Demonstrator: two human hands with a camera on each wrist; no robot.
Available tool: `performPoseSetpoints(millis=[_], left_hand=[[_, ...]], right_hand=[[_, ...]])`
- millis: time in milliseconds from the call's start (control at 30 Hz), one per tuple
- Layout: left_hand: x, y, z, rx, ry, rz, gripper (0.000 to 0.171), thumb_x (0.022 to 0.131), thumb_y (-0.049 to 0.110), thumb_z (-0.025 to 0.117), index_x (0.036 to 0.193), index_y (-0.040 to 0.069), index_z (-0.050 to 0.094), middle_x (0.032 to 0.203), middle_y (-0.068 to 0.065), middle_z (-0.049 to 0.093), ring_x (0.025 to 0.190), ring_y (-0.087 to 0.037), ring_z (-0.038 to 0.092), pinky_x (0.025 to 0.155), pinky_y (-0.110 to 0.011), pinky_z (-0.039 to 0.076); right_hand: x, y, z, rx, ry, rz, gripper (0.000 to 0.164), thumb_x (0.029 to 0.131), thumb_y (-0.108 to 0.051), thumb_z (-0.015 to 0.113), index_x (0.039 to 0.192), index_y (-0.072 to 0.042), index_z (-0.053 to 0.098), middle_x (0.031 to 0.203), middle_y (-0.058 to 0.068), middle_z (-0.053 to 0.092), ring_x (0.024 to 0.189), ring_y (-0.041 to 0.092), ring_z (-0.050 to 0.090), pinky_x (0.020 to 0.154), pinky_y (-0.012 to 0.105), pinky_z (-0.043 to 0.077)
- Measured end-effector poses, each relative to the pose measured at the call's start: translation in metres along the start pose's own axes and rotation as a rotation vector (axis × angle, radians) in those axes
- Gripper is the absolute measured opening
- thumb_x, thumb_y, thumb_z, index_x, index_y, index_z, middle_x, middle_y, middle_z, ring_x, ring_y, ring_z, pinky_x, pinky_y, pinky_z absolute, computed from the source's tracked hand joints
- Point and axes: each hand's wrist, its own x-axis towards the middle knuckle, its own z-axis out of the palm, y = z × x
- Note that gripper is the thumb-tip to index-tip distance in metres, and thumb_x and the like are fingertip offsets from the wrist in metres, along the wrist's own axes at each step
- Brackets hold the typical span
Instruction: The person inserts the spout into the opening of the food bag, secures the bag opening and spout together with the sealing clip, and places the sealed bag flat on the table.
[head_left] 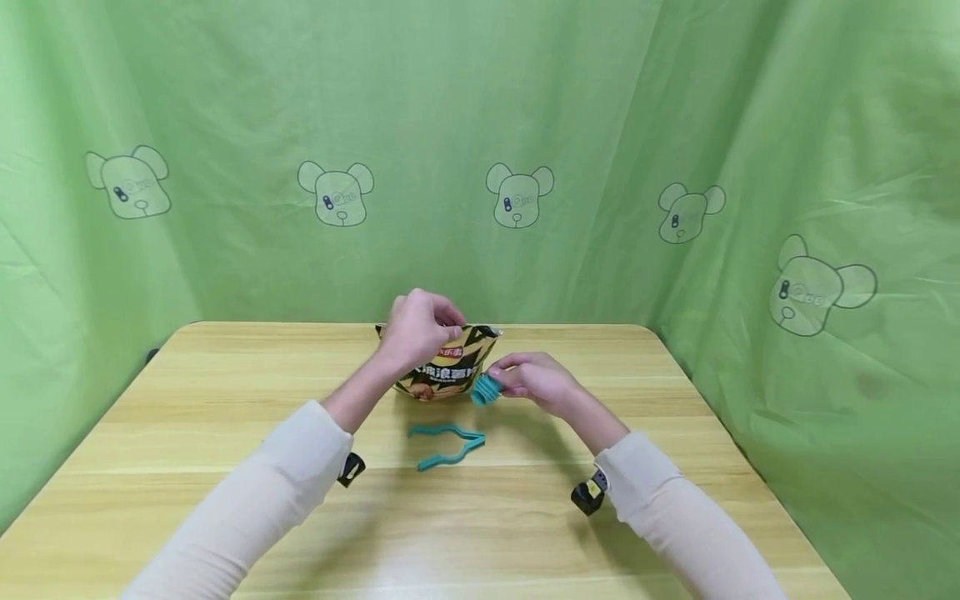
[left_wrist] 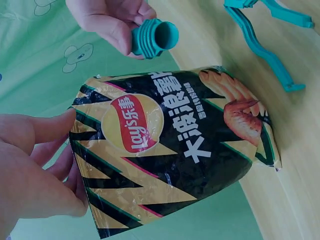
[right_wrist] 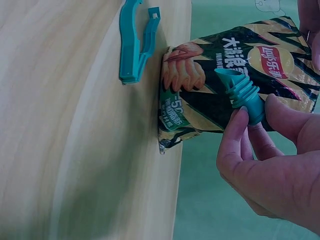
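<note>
A black and gold chip bag (left_wrist: pixel 165 130) stands upright toward the back of the table. My left hand (head_left: pixel 416 329) pinches its top edge between thumb and fingers. To the right of the bag, my right hand (head_left: pixel 540 383) holds a teal threaded spout (right_wrist: pixel 242 92) between thumb and fingertips. In the left wrist view the spout's round opening faces away from the hand, and in the right wrist view the spout overlaps the bag's front. In front of the bag, a teal bag clip (head_left: pixel 450 446) lies spread apart on the table, its two arms pointing left.
The light wood table (head_left: pixel 495 533) ends just behind the bag. A green curtain (head_left: pixel 450 100) with printed bear heads hangs behind and along the sides. Each wrist wears a small black camera, one under the left sleeve (head_left: pixel 262 475) and one under the right sleeve (head_left: pixel 675 508).
</note>
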Motion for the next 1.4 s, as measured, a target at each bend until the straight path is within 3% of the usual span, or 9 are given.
performPoseSetpoints(millis=[367,533,867,1133,1400], left_hand=[[0.005,-0.005,0.003,0.006,0.020,0.049,0.007,0.087,0.001,0.077,0.091,0.007,0.079,0.086,-0.007,0.078,0.077,-0.018,0.072,0.071,-0.027,0.062],[0.006,-0.004,0.003,0.016,0.024,0.049,0.007,0.087,0.002,0.077,0.090,0.007,0.079,0.086,-0.007,0.077,0.077,-0.018,0.072,0.071,-0.027,0.062],[0.006,-0.003,0.000,0.026,0.012,0.035,0.006,0.087,0.002,0.077,0.091,0.007,0.079,0.087,-0.007,0.077,0.078,-0.019,0.073,0.071,-0.027,0.062],[0.006,-0.002,0.000,0.029,0.000,0.038,0.007,0.088,0.001,0.076,0.091,0.006,0.079,0.086,-0.007,0.077,0.078,-0.018,0.072,0.070,-0.026,0.062],[0.006,-0.002,-0.001,0.024,-0.009,0.044,0.007,0.088,0.001,0.076,0.092,0.006,0.079,0.086,-0.007,0.077,0.077,-0.018,0.072,0.069,-0.026,0.062]], right_hand=[[-0.006,-0.025,-0.012,-0.044,-0.001,-0.030,0.035,0.098,-0.007,0.063,0.126,0.014,0.059,0.101,0.005,0.069,0.089,0.013,0.068,0.097,0.032,0.058],[-0.007,-0.042,-0.020,-0.063,-0.014,-0.052,0.036,0.099,-0.007,0.062,0.130,0.013,0.057,0.111,0.008,0.067,0.094,0.014,0.068,0.101,0.034,0.056],[-0.009,-0.081,-0.033,-0.080,0.021,-0.086,0.036,0.099,-0.005,0.061,0.131,0.011,0.057,0.114,0.012,0.065,0.097,0.017,0.068,0.102,0.033,0.055],[-0.008,-0.097,-0.032,-0.127,0.031,-0.086,0.039,0.099,-0.007,0.062,0.133,0.010,0.056,0.120,0.013,0.063,0.101,0.019,0.066,0.113,0.044,0.047],[-0.004,-0.103,-0.028,-0.247,0.040,-0.055,0.034,0.097,-0.013,0.066,0.129,-0.002,0.064,0.123,0.012,0.065,0.116,0.032,0.064,0.119,0.052,0.037]])
